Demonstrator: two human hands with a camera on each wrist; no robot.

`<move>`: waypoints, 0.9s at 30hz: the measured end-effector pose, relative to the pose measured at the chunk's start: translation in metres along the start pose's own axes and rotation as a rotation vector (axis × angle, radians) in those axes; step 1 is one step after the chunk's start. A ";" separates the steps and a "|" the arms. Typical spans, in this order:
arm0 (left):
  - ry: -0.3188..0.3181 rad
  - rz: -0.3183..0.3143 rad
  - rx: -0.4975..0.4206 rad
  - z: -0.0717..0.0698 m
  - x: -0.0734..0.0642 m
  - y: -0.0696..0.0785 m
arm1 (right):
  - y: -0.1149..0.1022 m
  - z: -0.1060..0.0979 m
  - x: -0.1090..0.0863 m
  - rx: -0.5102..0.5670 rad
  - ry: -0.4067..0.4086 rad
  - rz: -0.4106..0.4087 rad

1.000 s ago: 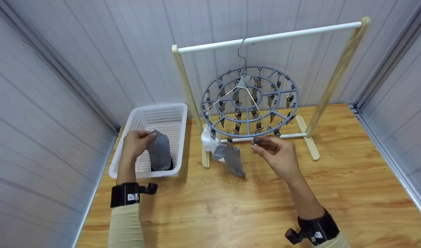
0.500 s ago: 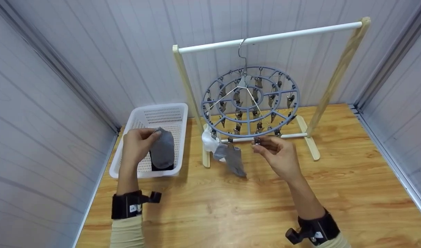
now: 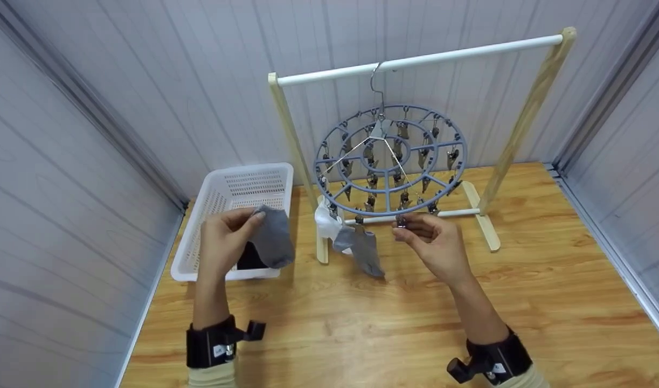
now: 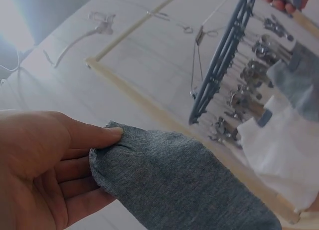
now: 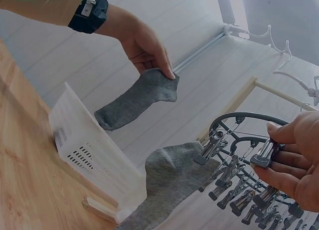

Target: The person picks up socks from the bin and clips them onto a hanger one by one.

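A grey sock [image 3: 273,237] dangles from my left hand [image 3: 224,240], pinched at its cuff between thumb and fingers, over the right side of the white basket. In the left wrist view the sock [image 4: 174,175] hangs away from the fingertips. My right hand [image 3: 434,245] pinches a metal clip [image 5: 265,152] on the front rim of the round blue-grey hanger [image 3: 387,188]. Just left of that clip, another grey sock [image 3: 366,252] hangs from its own clip. A white sock [image 3: 327,222] hangs further left on the rim.
The white plastic basket [image 3: 186,245] stands at the left with a dark item [image 3: 249,257] inside. A rack with a white bar [image 3: 329,74] and wooden legs carries the hanger by its hook. Several clips hang under the hanger. Panelled walls enclose the wooden surface [image 3: 340,334].
My left hand has moved right and slightly toward me with the grey sock, swinging it from inside the basket to its right edge. My right hand has stayed at the clip.
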State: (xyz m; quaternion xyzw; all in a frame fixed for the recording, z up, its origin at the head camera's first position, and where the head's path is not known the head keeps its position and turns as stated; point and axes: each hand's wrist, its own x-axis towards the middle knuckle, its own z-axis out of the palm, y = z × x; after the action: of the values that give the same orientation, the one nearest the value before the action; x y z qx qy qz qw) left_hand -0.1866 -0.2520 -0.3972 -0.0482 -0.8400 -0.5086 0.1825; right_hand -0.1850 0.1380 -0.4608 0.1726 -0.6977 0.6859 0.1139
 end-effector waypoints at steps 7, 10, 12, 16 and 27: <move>0.012 0.014 -0.110 0.024 -0.017 0.000 | 0.000 -0.001 0.000 0.001 0.008 0.005; 0.027 -0.002 -0.172 0.033 -0.023 -0.002 | -0.001 -0.001 0.000 0.006 0.009 0.006; 0.030 -0.017 -0.216 0.040 -0.027 -0.005 | -0.001 -0.001 0.000 0.008 0.009 0.004; 0.034 -0.029 -0.287 0.052 -0.035 -0.008 | -0.002 0.000 0.000 0.014 0.011 0.000; -0.011 -0.019 -0.374 0.081 -0.051 -0.009 | -0.004 -0.001 0.000 0.032 -0.012 0.012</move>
State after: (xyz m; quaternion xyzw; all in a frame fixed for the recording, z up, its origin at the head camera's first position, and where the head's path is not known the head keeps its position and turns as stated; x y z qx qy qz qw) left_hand -0.1622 -0.1798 -0.4567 -0.0760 -0.7324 -0.6572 0.1610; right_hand -0.1834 0.1392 -0.4569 0.1743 -0.6882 0.6968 0.1027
